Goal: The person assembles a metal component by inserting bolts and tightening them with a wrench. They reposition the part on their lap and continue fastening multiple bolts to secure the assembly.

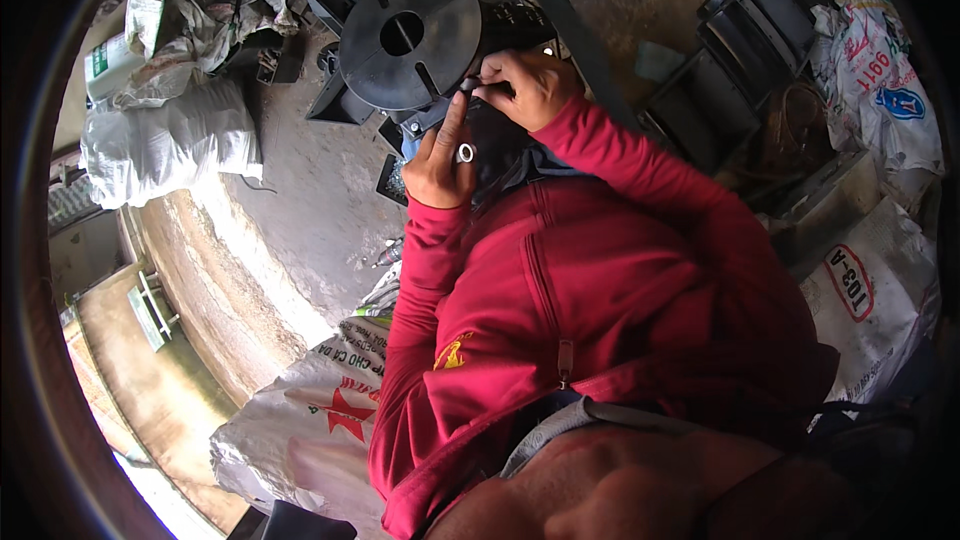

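My right hand (530, 88) is closed in a pinch on a small dark piece (468, 85), at the near right rim of a large black disc (372, 40). The disc is round and flat, with a hole in its middle and slots running outward. My left hand (440, 168) has its index finger stretched up to the same small piece. Its other fingers are curled, and a small pale ring-shaped piece (465, 153) shows beside them. Whether that ring is gripped or worn, I cannot tell. Part of the dark piece is hidden by my fingertips.
A small tray of metal bits (391, 178) sits just left of my left hand. Dark metal bins (705, 105) stand to the right, near printed white sacks (885, 80). A white plastic-wrapped bundle (170, 145) lies at the left. Another printed sack (310, 410) is at the lower left.
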The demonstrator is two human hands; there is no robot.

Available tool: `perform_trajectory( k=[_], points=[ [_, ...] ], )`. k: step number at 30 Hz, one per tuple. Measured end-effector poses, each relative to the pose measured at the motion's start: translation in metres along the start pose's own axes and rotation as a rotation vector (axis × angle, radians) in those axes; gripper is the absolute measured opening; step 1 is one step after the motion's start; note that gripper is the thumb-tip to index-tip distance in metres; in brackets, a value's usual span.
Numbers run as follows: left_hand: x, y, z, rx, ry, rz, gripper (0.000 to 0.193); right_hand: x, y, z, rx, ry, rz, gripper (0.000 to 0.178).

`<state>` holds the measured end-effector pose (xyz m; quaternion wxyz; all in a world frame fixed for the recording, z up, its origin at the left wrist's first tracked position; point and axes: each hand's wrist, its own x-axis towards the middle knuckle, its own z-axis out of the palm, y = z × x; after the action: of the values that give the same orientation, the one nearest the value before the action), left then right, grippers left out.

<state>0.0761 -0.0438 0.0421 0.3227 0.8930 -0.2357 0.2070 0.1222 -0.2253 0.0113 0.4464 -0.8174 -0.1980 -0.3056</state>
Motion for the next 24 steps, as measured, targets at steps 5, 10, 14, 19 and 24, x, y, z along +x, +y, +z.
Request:
perform_trajectory(
  k=[5, 10, 14, 19, 24],
  points=[
    [0.005, 0.008, -0.003, 0.013, 0.099, 0.039, 0.061, 0.003, 0.006, 0.003, 0.021, 0.015, -0.023, 0.036],
    [0.003, 0.001, -0.002, 0.083, -0.098, -0.046, 0.06, 0.003, 0.009, 0.003, 0.028, 0.021, 0.013, 0.037],
    [0.0, 0.008, -0.004, -0.02, 0.14, 0.06, 0.057, 0.002, 0.011, 0.004, 0.03, 0.035, -0.037, 0.037],
    [-0.002, -0.001, -0.003, 0.044, -0.081, -0.049, 0.06, 0.002, 0.011, 0.001, 0.032, 0.004, -0.022, 0.038],
    [0.005, 0.012, -0.013, -0.063, 0.001, -0.084, 0.042, 0.006, 0.008, -0.01, 0.125, -0.002, 0.005, 0.04]
  ],
)
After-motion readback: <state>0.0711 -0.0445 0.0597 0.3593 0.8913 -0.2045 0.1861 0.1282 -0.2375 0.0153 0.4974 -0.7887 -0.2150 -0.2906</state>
